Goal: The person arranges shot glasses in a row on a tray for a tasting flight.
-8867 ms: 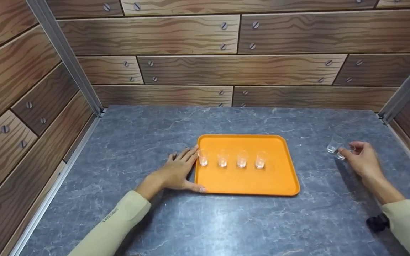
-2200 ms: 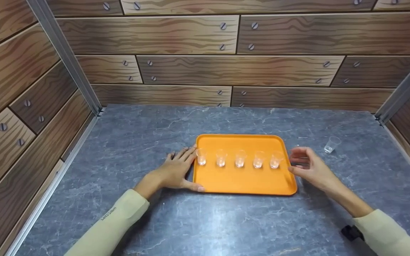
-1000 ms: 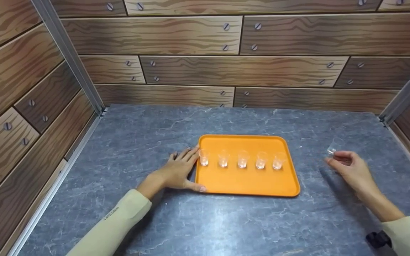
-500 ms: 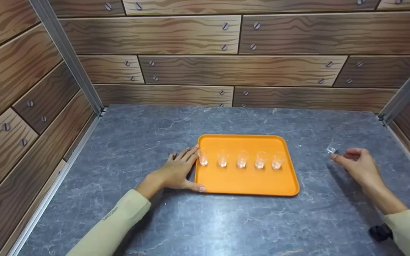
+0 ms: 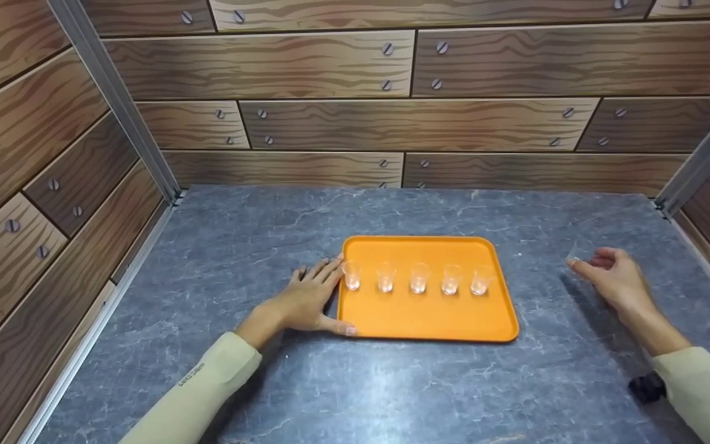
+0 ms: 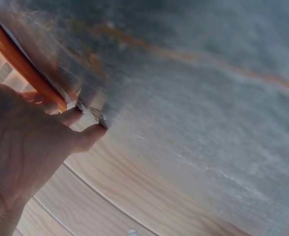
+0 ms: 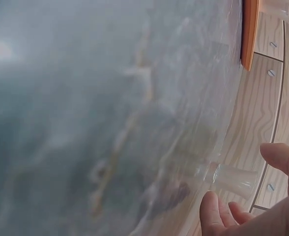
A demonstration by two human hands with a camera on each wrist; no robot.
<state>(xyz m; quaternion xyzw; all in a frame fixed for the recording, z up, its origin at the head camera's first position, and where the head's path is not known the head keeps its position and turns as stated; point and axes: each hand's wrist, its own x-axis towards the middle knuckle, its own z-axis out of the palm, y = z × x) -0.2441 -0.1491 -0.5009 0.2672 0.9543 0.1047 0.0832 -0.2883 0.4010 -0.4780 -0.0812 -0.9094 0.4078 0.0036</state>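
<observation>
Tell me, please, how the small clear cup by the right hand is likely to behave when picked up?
The clear cup looks thin-walled and empty, so probably very light. Its smooth sides may slip between the right hand fingers. Small and narrow-based, it could tip if nudged.

**Even overhead light; sharp head view, blurred wrist views**

The head view is bright and evenly lit from above, with soft shadows lying beside the left hand (image 5: 306, 302) and under the right forearm. The grey stone-look tabletop (image 5: 392, 394) carries a pale sheen near the front edge. Straight wall lines bow slightly toward the picture's edges. Both wrist views are soft and smeared: the tabletop (image 6: 208, 73) fills them out of focus, and the clear glass cup (image 7: 233, 179) is hazy.
</observation>
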